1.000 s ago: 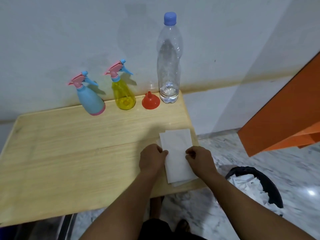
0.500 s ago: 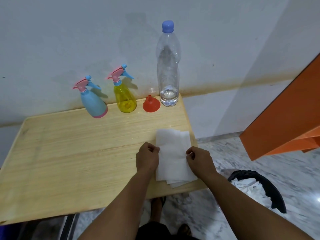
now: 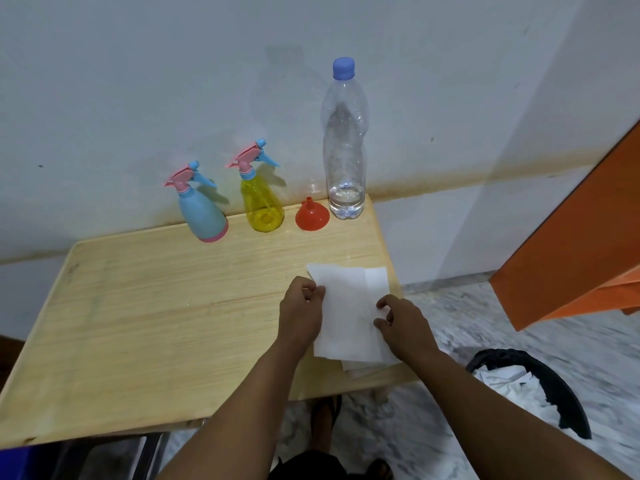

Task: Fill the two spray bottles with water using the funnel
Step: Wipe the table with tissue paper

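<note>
A blue spray bottle and a yellow spray bottle, both with pink-and-blue trigger heads, stand by the wall at the back of the wooden table. To their right lies a red funnel, wide end down. Beside it stands a tall clear water bottle with a blue cap and a little water at the bottom. Near the table's right front, my left hand pinches the left edge of a white paper towel. My right hand pinches its right edge.
More white sheets lie under the towel at the table's edge. A black bin with crumpled paper stands on the marble floor to the right. An orange panel slants in at the right. My feet show below the table.
The top paper sheet has shifted up and to the left over the stack as both hands pull at its edges. The view has dropped a little, so the bottles appear lower.
</note>
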